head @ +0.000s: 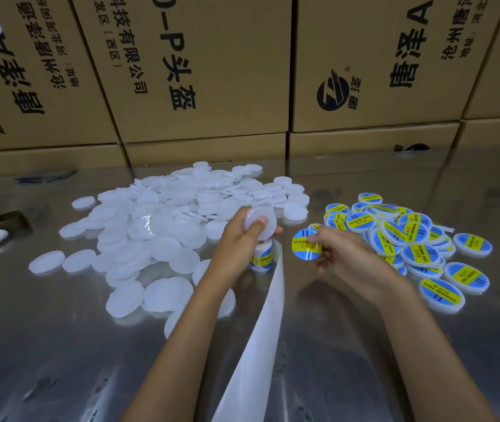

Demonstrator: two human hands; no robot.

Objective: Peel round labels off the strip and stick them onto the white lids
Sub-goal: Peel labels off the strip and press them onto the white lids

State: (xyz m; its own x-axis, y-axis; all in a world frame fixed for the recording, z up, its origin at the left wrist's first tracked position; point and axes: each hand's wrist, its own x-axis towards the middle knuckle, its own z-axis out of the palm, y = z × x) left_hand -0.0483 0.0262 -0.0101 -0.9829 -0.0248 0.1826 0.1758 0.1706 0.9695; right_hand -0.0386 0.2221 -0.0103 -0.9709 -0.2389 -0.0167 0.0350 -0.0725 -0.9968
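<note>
Lids lie everywhere on my steel table — a loose heap of plain white lids to my left, a pile of labelled lids to my right, each sticker blue and yellow and reading "SOLDERING PASTE". My left hand grips one bare lid, flat face tilted toward me, with the label roll beneath it. Its white backing strip runs lengthwise toward me. My right hand pinches a peeled round label, just beside that lid. Cardboard boxes printed with Chinese characters stand behind.
</note>
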